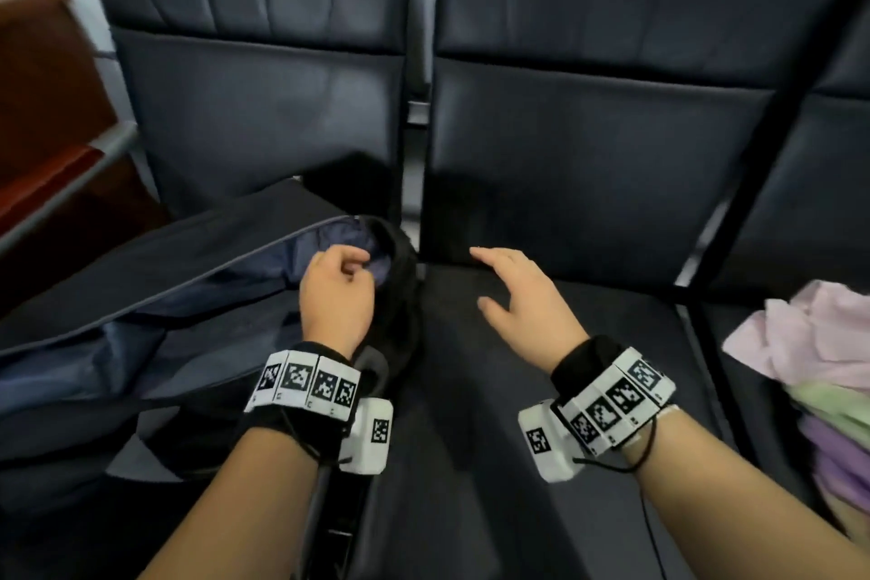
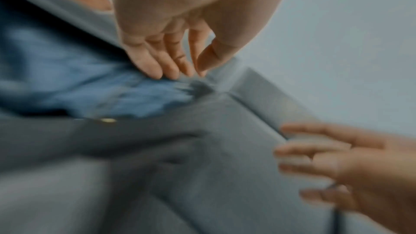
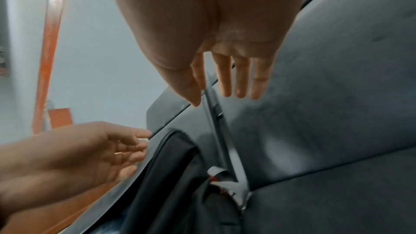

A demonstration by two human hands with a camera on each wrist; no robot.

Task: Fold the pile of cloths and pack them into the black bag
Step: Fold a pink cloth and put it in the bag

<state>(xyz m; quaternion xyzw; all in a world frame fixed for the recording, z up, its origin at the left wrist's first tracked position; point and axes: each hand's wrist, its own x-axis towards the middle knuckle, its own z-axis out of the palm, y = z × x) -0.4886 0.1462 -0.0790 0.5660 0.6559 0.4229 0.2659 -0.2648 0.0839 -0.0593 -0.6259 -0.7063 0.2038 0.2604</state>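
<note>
Both hands: left hand (image 1: 336, 292) loosely curled, right hand (image 1: 522, 297) flat.

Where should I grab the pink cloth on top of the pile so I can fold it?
Probably pinch the pink cloth at its loose left edge, reaching over with the open right hand. It lies crumpled on top of the pile, and that edge juts out over the seat, free to lift.

Dark padded seats (image 1: 588, 146), brown cabinet (image 1: 42, 75)
</note>
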